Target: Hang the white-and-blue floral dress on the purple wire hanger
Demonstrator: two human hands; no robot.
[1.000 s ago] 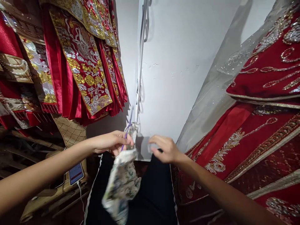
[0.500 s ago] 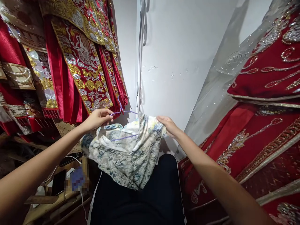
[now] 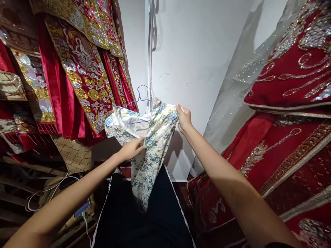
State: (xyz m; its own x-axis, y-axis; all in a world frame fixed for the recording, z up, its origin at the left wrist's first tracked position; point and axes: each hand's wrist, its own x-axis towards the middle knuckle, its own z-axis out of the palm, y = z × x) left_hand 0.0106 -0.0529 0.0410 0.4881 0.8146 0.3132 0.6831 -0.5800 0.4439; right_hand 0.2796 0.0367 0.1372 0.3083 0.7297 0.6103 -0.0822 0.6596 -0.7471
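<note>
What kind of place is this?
Perhaps a fancy clothes shop or dressing room: embroidered red garments on the left, a beaded red outfit on the right, and a floral garment on a purple hanger.

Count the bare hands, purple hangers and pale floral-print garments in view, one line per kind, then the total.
Bare hands: 2 (left hand, right hand)
Purple hanger: 1
Pale floral-print garment: 1
Total: 4

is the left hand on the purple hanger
No, the left hand is at the front of the floral garment, below the purple hanger.
</note>
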